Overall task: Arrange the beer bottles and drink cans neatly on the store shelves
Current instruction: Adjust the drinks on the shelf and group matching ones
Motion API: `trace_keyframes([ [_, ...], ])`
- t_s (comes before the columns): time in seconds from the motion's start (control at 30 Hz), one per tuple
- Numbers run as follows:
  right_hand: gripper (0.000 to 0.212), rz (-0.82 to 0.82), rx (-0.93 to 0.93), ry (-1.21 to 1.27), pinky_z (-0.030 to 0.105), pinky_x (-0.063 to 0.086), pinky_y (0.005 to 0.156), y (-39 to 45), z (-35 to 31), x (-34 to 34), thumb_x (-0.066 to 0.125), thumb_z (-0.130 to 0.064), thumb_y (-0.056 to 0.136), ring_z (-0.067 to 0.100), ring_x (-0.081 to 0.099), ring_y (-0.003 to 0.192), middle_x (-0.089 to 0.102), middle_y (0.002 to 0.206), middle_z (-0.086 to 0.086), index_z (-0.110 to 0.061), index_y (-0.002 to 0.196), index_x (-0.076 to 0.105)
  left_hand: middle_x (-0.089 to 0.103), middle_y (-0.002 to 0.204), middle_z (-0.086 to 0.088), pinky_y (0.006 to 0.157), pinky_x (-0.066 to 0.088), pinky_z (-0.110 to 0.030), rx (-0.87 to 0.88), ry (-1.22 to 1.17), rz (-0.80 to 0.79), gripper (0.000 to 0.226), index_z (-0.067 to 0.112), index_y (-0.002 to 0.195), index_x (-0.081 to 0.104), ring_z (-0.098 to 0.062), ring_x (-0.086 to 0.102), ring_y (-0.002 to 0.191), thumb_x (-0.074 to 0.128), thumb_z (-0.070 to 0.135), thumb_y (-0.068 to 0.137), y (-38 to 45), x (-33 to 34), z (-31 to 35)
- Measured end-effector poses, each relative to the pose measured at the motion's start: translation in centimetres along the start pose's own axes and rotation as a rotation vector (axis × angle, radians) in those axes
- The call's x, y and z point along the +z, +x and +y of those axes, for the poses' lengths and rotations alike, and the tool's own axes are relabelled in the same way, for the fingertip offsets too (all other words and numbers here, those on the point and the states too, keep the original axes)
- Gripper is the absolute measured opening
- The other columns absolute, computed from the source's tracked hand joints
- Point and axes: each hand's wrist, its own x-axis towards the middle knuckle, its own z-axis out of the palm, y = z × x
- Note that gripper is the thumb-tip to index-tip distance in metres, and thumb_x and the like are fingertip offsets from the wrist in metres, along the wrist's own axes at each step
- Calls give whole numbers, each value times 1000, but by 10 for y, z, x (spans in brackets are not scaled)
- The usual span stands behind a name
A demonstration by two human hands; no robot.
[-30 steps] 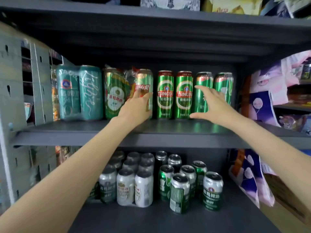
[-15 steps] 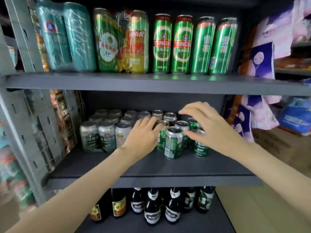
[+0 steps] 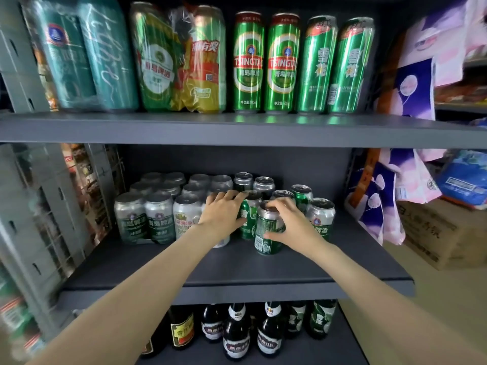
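Green can [image 3: 267,227] is now gripped by the right hand [image 3: 292,225]; left hand [image 3: 224,214] rests spread on neighbouring cans.

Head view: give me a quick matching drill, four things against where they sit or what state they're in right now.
1. right hand
2. left hand
3. Tsingtao tall cans
4. beer bottles

A. bottom shelf
B. top shelf
C. gripping the front green can
D. fingers spread over can tops, middle shelf

Pairs: 1-C, 2-D, 3-B, 4-A
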Motion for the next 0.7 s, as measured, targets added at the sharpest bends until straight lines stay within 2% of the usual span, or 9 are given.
trace_keyframes([
  [0.13,44,75,69,-22,36,46,85,7,-5,3,72,-21,80,19,53,104,40,122,-2,-17,116,47,34,144,-3,111,18,-39,-11,-23,-13,65,23,143,26,-24,32,134,56,41,88,12,11,7],
  [0.27,41,85,94,-99,36,48,81,6,-2,3,70,-21,82,19,58,102,39,119,-3,-18,115,46,40,138,-6,112,16,-43,-66,19,-54,70,17,140,23,-27,44,126,58,45,86,28,9,17],
  [0.37,40,77,69,-179,37,49,79,4,-1,1,67,-23,84,21,58,104,38,120,-2,-18,116,44,46,135,-8,112,17,-41,-69,111,-28,75,14,141,20,-26,50,121,59,46,86,40,8,22],
  [0.53,41,44,35,-259,32,46,71,6,2,-3,65,-30,85,21,58,100,37,119,-4,-19,118,43,52,128,-11,106,27,-37,-78,24,-58,65,10,137,24,-31,52,117,63,28,87,54,9,14],
  [0.63,45,24,20,-294,29,44,70,6,3,-6,65,-34,86,20,57,100,37,122,-4,-19,122,43,49,131,-13,108,25,-37,-95,49,-65,58,9,135,25,-31,49,121,59,12,88,58,10,8],
  [0.7,45,32,5,-313,31,46,71,4,3,-4,65,-35,85,22,58,99,38,123,-3,-18,122,44,43,138,-13,111,20,-39,-115,81,-64,63,10,139,20,-31,42,128,50,-4,86,58,14,7],
])
